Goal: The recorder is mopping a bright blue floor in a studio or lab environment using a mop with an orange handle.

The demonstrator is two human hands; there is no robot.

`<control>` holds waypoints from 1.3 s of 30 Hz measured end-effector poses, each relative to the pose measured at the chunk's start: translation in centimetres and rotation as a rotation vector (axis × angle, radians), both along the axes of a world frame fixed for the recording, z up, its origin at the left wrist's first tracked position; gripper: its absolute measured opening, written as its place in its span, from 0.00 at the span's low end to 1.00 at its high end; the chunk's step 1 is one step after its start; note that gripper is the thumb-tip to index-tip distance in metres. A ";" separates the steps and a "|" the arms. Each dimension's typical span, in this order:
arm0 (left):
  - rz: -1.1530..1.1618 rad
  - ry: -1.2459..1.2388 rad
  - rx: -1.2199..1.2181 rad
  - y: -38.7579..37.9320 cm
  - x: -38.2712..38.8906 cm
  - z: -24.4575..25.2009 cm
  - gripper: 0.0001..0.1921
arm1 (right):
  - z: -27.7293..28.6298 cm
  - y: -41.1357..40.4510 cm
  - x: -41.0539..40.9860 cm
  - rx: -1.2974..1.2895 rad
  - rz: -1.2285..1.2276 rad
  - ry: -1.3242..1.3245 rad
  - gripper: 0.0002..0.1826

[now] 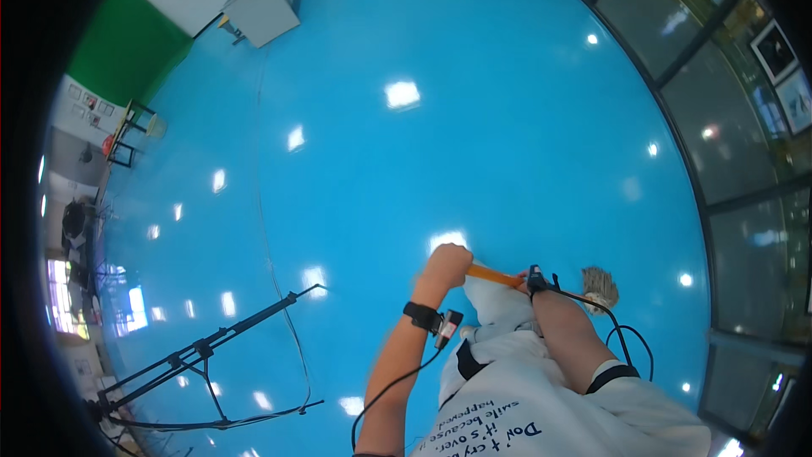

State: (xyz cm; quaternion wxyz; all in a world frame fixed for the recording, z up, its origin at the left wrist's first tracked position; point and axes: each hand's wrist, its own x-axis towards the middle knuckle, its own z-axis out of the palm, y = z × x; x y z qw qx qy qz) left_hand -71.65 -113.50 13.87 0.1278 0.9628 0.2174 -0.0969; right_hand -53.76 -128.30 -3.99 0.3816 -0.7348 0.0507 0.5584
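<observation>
An orange mop handle (493, 275) slants across the front of my body. My left hand (451, 264) is closed around its upper left end. Lower down, my right hand (525, 280) grips the same handle, partly hidden by a small black device (536, 277) on that wrist. The grey string mop head (598, 289) rests on the glossy blue floor (482, 114) to the right of my right hand. The part of the handle between that hand and the mop head is hidden behind my forearm.
A black metal stand (216, 336) reaches in from the lower left, with a thin cable (271, 266) along the floor near it. A grey desk (261, 13) stands at the far upper left. Dark-framed glass panels (685, 114) line the right side. Cables hang from both wrists.
</observation>
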 end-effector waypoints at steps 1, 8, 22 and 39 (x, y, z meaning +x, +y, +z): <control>0.028 0.010 0.003 0.4 -0.5 0.2 0.03 | -0.3 1.6 0.0 -0.016 0.027 0.019 0.08; 0.315 -0.018 0.034 2.0 -1.8 1.4 0.03 | -0.4 11.7 0.4 -0.044 0.393 0.042 0.08; 1.164 -0.041 0.038 -10.6 -9.8 1.9 0.03 | -0.4 20.4 -13.3 -0.030 1.691 -0.160 0.08; 2.366 -0.298 -0.261 -36.8 0.1 0.6 0.10 | -3.0 -0.8 -23.4 -0.606 1.656 0.284 0.10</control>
